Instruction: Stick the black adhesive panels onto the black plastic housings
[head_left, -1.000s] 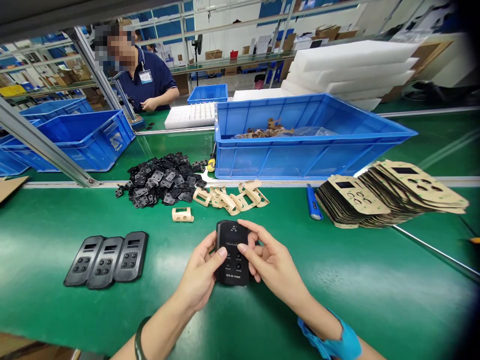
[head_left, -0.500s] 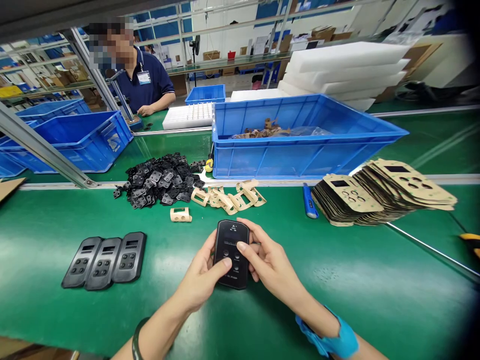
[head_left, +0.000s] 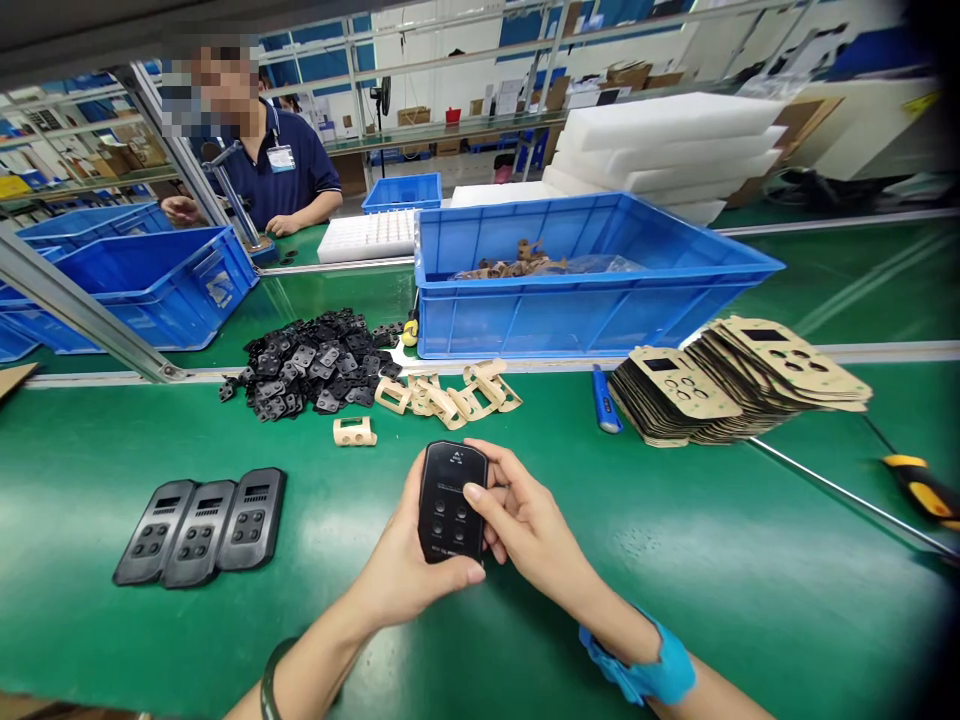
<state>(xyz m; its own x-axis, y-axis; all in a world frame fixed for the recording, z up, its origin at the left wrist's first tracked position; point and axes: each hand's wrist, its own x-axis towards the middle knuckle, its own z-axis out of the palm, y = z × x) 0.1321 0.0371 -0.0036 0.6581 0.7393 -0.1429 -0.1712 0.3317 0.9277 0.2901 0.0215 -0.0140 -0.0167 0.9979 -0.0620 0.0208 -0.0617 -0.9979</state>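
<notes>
A black control-panel cover (head_left: pixel 448 515) with a dark window and several round buttons is held up between both hands above the green bench. My left hand (head_left: pixel 409 550) grips its left side, the thumb lying along the lower edge. Around the right edge curl the fingers of my right hand (head_left: pixel 525 520), whose thumb presses on the front face. Three similar black covers (head_left: pixel 199 530) lie side by side on the bench to the left. Beyond the hands are a small tan cut-out piece (head_left: pixel 354 433) and several curled tan backing pieces (head_left: pixel 450 398).
Behind these sit a heap of black button pads (head_left: pixel 307 362) and a large blue bin (head_left: pixel 585 315). On the right are a blue cutter (head_left: pixel 606 400), stacked tan-backed panel stickers (head_left: pixel 675 400) and a yellow-black screwdriver (head_left: pixel 922 488). A co-worker (head_left: pixel 289 180) is across the bench.
My left thumb has slid from the buttons down to the cover's lower edge. The view has shifted slightly, and the co-worker's other hand now shows at the left.
</notes>
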